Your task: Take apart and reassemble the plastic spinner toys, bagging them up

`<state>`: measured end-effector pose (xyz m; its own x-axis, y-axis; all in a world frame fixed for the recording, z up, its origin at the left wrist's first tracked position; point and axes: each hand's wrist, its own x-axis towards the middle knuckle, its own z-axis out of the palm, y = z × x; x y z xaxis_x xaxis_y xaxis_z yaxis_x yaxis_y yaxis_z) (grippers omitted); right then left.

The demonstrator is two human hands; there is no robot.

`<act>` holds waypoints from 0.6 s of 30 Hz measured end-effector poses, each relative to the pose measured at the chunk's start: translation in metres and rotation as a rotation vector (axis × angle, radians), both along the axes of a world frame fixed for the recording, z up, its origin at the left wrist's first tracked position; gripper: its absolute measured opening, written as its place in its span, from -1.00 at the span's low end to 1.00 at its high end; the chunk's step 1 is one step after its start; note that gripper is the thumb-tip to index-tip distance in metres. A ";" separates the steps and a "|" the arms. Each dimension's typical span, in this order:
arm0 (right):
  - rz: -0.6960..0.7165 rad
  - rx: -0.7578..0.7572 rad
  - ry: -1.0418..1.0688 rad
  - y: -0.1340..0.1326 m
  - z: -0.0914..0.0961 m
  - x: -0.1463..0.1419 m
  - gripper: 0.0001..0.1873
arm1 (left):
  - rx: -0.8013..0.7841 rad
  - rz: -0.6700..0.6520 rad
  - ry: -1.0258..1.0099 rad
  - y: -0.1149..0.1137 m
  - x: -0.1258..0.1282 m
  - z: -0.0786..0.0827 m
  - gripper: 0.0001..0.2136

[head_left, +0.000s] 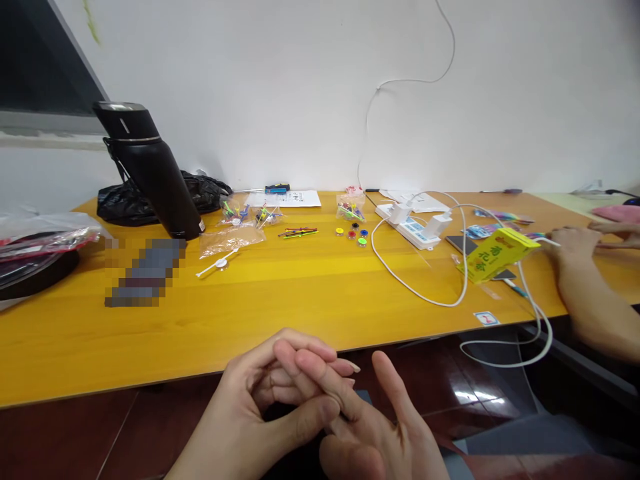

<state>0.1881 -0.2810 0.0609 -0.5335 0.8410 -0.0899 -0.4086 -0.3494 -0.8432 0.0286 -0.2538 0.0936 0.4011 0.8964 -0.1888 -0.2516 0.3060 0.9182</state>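
My left hand (250, 407) and my right hand (375, 433) meet below the near edge of the yellow wooden table (300, 300). The left hand's fingers curl round the fingers of the right hand. My right hand's index finger and thumb stick out straight. Neither hand holds any object. Nearest on the table are a white plastic stick piece (216, 263) and small coloured discs (353, 233), well beyond my reach point.
A black flask (150, 170) leans at the left beside a black bag (200, 193). Clear bags of coloured sticks (250, 215), a white power strip (413, 227) with cables, and a yellow drink carton (495, 253) lie further right. Another person's arm (590, 293) rests at the right.
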 end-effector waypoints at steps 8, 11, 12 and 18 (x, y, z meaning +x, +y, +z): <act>0.026 -0.246 0.218 -0.002 0.000 0.001 -0.05 | -0.030 -0.004 -0.001 0.002 0.000 -0.006 -0.73; 0.004 -0.294 0.259 -0.003 0.002 0.003 -0.07 | -0.008 -0.037 -0.028 0.005 0.000 -0.015 -0.71; -0.002 -0.305 0.273 -0.004 0.002 0.003 -0.08 | 0.001 -0.046 -0.034 0.007 0.000 -0.018 -0.72; -0.029 -0.311 0.328 -0.005 0.006 0.005 -0.10 | 0.063 -0.060 -0.047 0.009 0.001 -0.019 -0.75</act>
